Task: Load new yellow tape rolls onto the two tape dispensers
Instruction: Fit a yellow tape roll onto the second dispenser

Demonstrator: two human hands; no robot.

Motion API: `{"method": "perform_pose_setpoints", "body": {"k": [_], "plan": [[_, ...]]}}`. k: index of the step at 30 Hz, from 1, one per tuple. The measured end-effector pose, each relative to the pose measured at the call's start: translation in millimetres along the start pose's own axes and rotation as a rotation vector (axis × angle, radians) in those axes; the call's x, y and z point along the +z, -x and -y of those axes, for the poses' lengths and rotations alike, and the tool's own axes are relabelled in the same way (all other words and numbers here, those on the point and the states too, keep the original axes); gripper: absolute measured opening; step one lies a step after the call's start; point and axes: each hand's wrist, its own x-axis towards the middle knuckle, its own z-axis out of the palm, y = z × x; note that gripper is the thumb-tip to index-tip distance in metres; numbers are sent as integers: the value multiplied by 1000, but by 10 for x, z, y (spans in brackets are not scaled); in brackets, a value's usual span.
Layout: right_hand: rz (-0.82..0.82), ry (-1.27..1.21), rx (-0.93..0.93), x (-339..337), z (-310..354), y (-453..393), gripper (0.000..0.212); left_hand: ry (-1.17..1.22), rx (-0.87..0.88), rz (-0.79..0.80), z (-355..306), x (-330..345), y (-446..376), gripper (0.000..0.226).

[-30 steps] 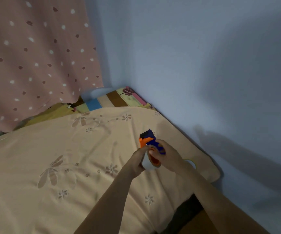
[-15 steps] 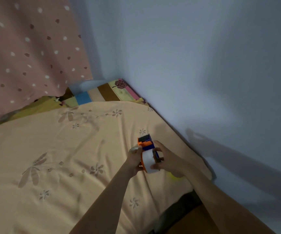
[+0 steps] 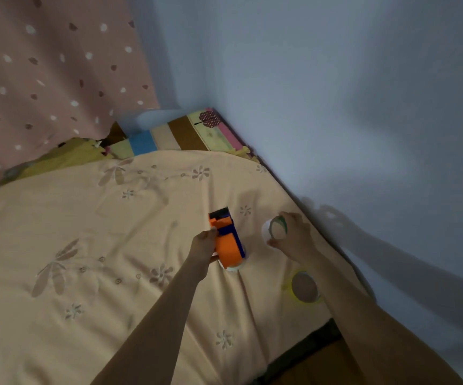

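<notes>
An orange and blue tape dispenser (image 3: 226, 240) is gripped by my left hand (image 3: 204, 244) just above the beige bedsheet (image 3: 86, 245). A pale rim shows under the dispenser's lower end. To its right, my right hand (image 3: 294, 236) holds a whitish tape roll (image 3: 276, 232) with a greenish rim, apart from the dispenser. A yellow tape roll (image 3: 304, 287) lies flat on the sheet below my right forearm. A second dispenser is not in view.
A blue-grey wall (image 3: 336, 107) runs close along the bed's right edge. A striped pillow (image 3: 180, 133) lies in the far corner, and a pink spotted curtain (image 3: 44, 65) hangs at the left. The bed's dark front edge (image 3: 302, 348) shows at the lower right.
My hands have come apart: the right hand has moved right holding the whitish roll, away from the dispenser. The left hand keeps the dispenser. The yellow roll on the sheet has come into view.
</notes>
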Motion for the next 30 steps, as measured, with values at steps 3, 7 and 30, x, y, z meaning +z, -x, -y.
{"method": "perform_pose_setpoints", "body": {"k": [3, 7, 30], "plan": [[49, 192, -3, 202, 3, -135, 90, 4, 12, -5, 5, -137, -98, 49], [132, 291, -30, 406, 21, -266, 90, 29, 24, 6, 12, -253, -176, 44], [321, 289, 341, 548, -724, 856, 105, 77, -32, 165, 77, -269, 263, 52]]}}
